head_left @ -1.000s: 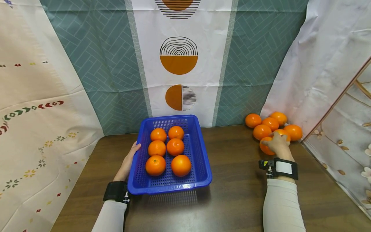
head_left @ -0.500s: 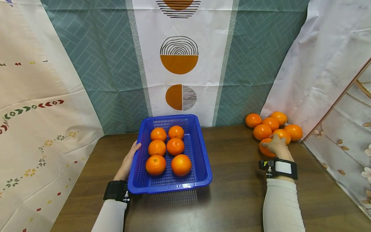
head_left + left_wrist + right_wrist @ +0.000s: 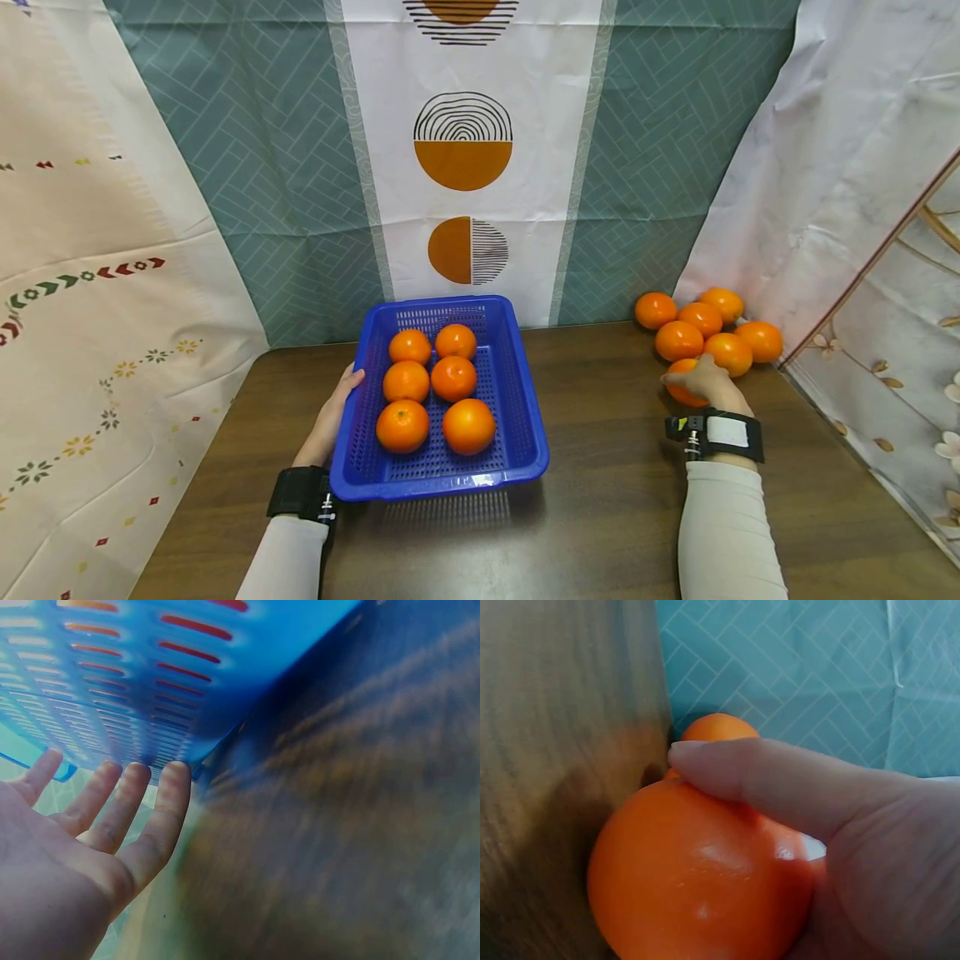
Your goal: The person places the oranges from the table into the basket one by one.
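On the left, my left hand (image 3: 332,418) lies along the outer side of a blue plastic basket (image 3: 534,408). In the left wrist view the fingers (image 3: 161,825) are spread and nearly straight, their tips at the slotted wall. Several oranges (image 3: 469,427) sit in the basket in two columns. My right hand (image 3: 711,382), far to the right, holds the nearest orange (image 3: 684,393) of a loose group. The right wrist view has the thumb (image 3: 757,776) lying across the top of that orange; the other fingers are mostly hidden.
Several more oranges (image 3: 678,341) cluster behind the right hand at the table's back right corner, close to the curtain walls. A patterned cloth (image 3: 480,200) hangs along the back edge. Brown wooden table (image 3: 600,400) lies between basket and oranges.
My right hand has shifted slightly left and nearer, off the orange behind, and its thumb has come round the front orange's left side. The left hand and basket stay put.
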`<state>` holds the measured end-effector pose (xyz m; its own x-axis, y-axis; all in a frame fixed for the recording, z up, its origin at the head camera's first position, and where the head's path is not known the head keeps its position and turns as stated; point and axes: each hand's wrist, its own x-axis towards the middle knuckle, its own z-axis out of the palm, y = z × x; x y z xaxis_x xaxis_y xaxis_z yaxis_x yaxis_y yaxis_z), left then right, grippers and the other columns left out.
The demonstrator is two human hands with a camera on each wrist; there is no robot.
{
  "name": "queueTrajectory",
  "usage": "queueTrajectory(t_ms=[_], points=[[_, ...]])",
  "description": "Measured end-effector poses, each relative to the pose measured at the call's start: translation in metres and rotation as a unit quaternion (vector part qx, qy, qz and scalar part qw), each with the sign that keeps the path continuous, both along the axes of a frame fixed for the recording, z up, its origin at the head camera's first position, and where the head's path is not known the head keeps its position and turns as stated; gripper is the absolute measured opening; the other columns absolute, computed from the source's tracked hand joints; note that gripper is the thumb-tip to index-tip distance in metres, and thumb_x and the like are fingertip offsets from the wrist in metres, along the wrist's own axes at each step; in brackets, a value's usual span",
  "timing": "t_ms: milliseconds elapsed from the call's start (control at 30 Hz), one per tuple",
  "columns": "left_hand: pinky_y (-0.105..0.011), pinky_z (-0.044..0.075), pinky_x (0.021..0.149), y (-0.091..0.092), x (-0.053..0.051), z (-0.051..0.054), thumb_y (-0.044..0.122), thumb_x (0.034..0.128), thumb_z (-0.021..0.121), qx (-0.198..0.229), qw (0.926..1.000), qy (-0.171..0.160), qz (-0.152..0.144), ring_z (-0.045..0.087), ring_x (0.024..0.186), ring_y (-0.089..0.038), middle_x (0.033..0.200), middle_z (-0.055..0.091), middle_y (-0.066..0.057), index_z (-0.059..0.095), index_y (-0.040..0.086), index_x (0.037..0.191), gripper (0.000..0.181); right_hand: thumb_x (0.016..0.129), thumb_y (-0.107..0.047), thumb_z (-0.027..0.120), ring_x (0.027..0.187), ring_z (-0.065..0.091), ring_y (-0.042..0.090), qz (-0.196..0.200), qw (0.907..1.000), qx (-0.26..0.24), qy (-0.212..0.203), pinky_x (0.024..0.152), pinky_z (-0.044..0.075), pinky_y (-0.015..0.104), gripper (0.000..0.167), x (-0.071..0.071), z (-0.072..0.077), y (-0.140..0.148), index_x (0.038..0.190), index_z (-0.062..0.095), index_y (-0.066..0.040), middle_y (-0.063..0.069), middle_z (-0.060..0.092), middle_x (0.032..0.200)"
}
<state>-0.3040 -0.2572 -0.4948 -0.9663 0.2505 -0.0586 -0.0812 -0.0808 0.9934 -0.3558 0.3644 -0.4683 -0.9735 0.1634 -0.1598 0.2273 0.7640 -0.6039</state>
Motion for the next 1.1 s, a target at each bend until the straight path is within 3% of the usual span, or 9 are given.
queueTrajectory(t_ms=[67,167,333,533,633,767,900,1000,1100], points=[[-0.053,0.046,0.106,0.0,0.0,0.0,0.055,0.1113,0.029,-0.002,1.0,0.001,0.001,0.035,0.143,-0.039,0.169,0.018,-0.011,0.006,0.039,0.166,0.062,0.089,-0.04,0.07,0.131,0.027,0.058,-0.005,0.9998,0.019,-0.006,0.11,0.028,0.071,0.112,0.005,0.006,-0.007,0.148,0.003,0.028,0.049,0.017,0.151],[-0.052,0.046,0.106,0.0,0.0,0.001,0.056,0.1112,0.029,-0.002,1.0,-0.001,0.001,0.036,0.142,-0.038,0.169,0.019,-0.011,0.007,0.039,0.166,0.062,0.09,-0.043,0.072,0.126,0.033,0.057,0.006,0.9994,0.027,-0.021,0.109,0.032,0.069,0.101,0.009,0.014,-0.01,0.141,0.025,0.031,0.048,0.029,0.144],[-0.05,0.049,0.104,-0.002,0.0,-0.001,0.057,0.1108,0.029,-0.006,1.0,-0.004,0.002,0.04,0.139,-0.036,0.168,0.021,-0.011,0.008,0.039,0.166,0.061,0.09,-0.04,0.071,0.126,0.032,0.058,0.015,0.9991,0.04,0.0,0.109,0.03,0.07,0.094,0.005,0.012,-0.009,0.136,0.032,0.032,0.049,0.032,0.14],[-0.048,0.05,0.103,-0.003,0.0,-0.002,0.057,0.1108,0.029,-0.007,1.0,0.0,0.003,0.04,0.139,-0.035,0.168,0.021,-0.01,0.008,0.039,0.166,0.062,0.085,-0.033,0.07,0.128,0.025,0.06,0.023,0.9985,0.038,0.033,0.109,0.024,0.072,0.096,0.001,0.01,-0.006,0.136,0.024,0.034,0.054,0.03,0.135],[-0.047,0.049,0.104,-0.002,0.0,-0.002,0.058,0.1106,0.029,-0.004,1.0,-0.001,0.001,0.038,0.141,-0.035,0.168,0.021,-0.009,0.008,0.04,0.166,0.062,0.085,-0.033,0.067,0.112,0.04,0.056,0.044,0.9946,0.065,0.068,0.095,0.04,0.063,0.071,-0.001,0.01,-0.005,0.117,0.049,0.029,0.042,0.052,0.106],[-0.046,0.047,0.105,-0.002,0.0,-0.002,0.058,0.1107,0.029,0.002,1.0,-0.003,-0.002,0.035,0.143,-0.034,0.169,0.019,-0.007,0.007,0.04,0.166,0.062,0.087,-0.027,0.062,0.09,0.048,0.048,0.092,0.9885,0.074,0.095,0.076,0.042,0.051,0.049,0.008,0.027,-0.018,0.103,0.055,0.019,0.022,0.05,0.084],[-0.046,0.047,0.105,-0.001,0.0,-0.002,0.057,0.1109,0.03,0.007,1.0,-0.004,-0.001,0.035,0.144,-0.036,0.169,0.019,-0.007,0.008,0.04,0.166,0.061,0.092,-0.025,0.06,0.095,0.05,0.047,0.109,0.9874,0.054,0.102,0.08,0.043,0.053,0.064,0.023,0.05,-0.035,0.126,0.039,0.024,0.03,0.048,0.1],[-0.048,0.047,0.105,-0.001,0.0,-0.002,0.057,0.111,0.03,0.011,0.9999,-0.003,-0.003,0.035,0.143,-0.037,0.169,0.019,-0.007,0.008,0.041,0.165,0.061,0.098,-0.033,0.059,0.105,0.051,0.05,0.101,0.9902,0.043,0.087,0.088,0.045,0.06,0.082,0.028,0.058,-0.041,0.142,0.025,0.026,0.041,0.046,0.122],[-0.048,0.048,0.105,-0.001,0.0,-0.002,0.057,0.1109,0.03,0.011,0.9999,-0.004,-0.002,0.036,0.143,-0.036,0.169,0.02,-0.007,0.008,0.041,0.165,0.061,0.1,-0.042,0.058,0.113,0.049,0.056,0.093,0.9931,0.034,0.063,0.097,0.042,0.068,0.096,0.031,0.064,-0.047,0.151,0.011,0.024,0.048,0.034,0.141]])
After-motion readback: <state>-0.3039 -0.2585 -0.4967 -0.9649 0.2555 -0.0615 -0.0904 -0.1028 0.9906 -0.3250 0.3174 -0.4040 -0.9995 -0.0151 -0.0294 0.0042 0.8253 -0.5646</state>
